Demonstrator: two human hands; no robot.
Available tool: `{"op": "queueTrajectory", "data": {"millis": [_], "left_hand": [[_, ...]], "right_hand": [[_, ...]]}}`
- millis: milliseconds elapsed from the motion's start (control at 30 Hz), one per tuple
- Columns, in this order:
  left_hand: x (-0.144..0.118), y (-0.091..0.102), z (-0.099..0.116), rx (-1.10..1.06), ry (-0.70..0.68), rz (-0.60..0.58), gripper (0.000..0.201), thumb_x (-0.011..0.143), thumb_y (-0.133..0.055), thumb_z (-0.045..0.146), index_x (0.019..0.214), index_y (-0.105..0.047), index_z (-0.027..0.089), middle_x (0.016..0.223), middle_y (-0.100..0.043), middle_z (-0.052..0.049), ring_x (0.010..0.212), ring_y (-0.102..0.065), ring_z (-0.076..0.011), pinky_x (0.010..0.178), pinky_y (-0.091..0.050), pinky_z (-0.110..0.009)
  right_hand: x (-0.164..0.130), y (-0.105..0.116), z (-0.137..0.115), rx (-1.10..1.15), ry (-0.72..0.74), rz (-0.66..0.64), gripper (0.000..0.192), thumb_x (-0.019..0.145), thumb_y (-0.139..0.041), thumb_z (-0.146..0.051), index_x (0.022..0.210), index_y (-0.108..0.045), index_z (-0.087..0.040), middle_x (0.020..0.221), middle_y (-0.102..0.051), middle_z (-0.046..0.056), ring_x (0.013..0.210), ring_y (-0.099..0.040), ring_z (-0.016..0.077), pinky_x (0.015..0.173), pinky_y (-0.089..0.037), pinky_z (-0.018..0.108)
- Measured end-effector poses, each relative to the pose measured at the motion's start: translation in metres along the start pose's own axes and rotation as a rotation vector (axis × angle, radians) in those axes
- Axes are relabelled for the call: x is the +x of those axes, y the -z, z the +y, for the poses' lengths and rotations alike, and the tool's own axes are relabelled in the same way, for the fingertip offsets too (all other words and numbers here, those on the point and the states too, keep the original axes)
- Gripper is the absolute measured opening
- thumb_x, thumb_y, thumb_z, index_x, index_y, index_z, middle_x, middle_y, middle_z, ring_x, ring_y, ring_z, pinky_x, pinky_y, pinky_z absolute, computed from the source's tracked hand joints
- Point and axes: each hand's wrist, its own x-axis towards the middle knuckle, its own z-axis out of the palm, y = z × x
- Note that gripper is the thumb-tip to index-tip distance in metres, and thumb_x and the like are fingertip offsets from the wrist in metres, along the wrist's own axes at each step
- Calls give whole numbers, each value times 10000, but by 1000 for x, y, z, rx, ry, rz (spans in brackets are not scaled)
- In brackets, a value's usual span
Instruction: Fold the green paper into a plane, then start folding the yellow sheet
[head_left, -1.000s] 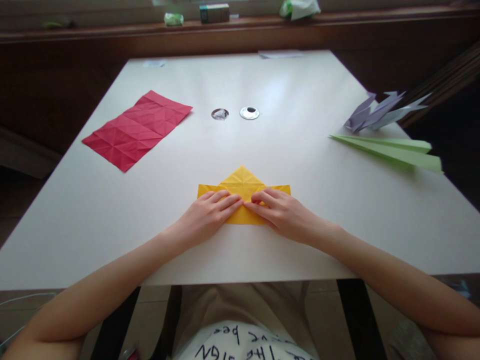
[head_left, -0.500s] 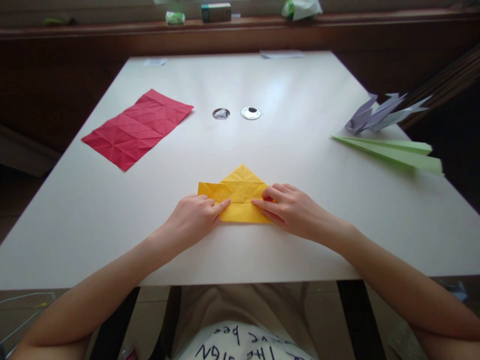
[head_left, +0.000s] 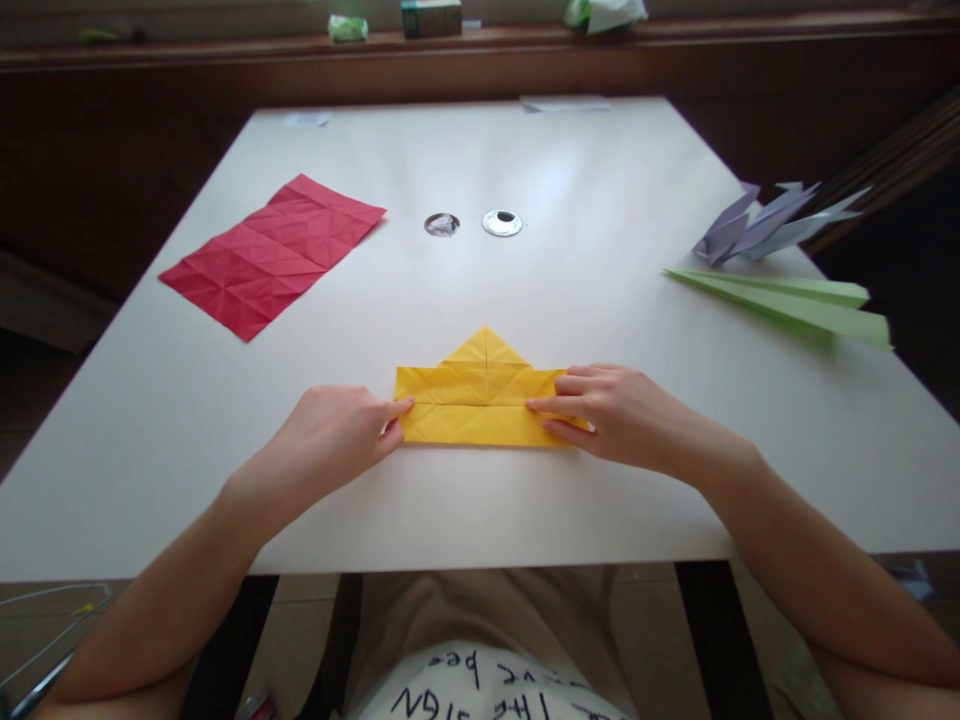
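A folded sheet of yellow origami paper (head_left: 480, 415) lies flat on the white table in front of me. Its lower part is a wide band with a crease along the middle, and a triangular point rises at the top centre. My left hand (head_left: 349, 425) has its index finger and thumb closed on the band's left end. At the right end, my right hand (head_left: 600, 410) grips the band, its index finger stretched over the crease and the thumb at the lower edge. The band's right end is partly hidden under those fingers.
A creased red sheet (head_left: 274, 255) lies on the white table (head_left: 480, 520) at the left. Folded purple paper (head_left: 757, 230) and a green paper plane (head_left: 802, 305) rest at the right. Two round table holes (head_left: 442, 225) sit beyond the yellow paper. Small packets stand on the ledge (head_left: 510, 40) behind.
Both hands have slid outward along the crease, the left hand to the paper's left end and the right hand further right. The band's upper left flap now lies flatter.
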Motion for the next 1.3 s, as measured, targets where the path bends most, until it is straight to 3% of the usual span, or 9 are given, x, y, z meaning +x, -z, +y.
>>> {"op": "queueTrajectory", "data": {"millis": [667, 900, 1167, 1300], "left_hand": [[-1, 0, -4, -32, 0, -4, 289, 806, -412, 327, 888, -683, 268, 610, -646, -20, 543, -579, -168, 459, -246, -248], [0, 0, -2, -25, -12, 19, 289, 802, -419, 325, 879, -686, 246, 601, -646, -33, 518, -575, -168, 452, -239, -244], [1, 0, -1, -11, -1, -5, 302, 805, -402, 307, 880, -687, 240, 640, -665, -41, 549, -583, -165, 461, -234, -243], [3, -1, 1, -10, -9, 5, 314, 813, -388, 296, 789, -687, 204, 626, -655, -46, 543, -574, -161, 466, -228, -248]], "right_hand": [[-7, 17, 7, 5, -93, -89, 182, 806, -525, -224, 788, -697, -279, 630, -610, -7, 643, -544, 123, 573, -331, 236], [-10, 17, 11, -43, -102, -76, 241, 804, -495, -221, 590, -604, -206, 595, -579, -5, 611, -516, 115, 539, -283, 234], [-11, 16, 13, -45, -143, -80, 207, 776, -497, -196, 577, -555, -200, 594, -561, -18, 622, -515, 105, 522, -269, 226], [-8, 15, 11, -20, -160, -83, 226, 783, -493, -211, 559, -515, -187, 586, -548, -20, 605, -502, 98, 522, -279, 221]]}}
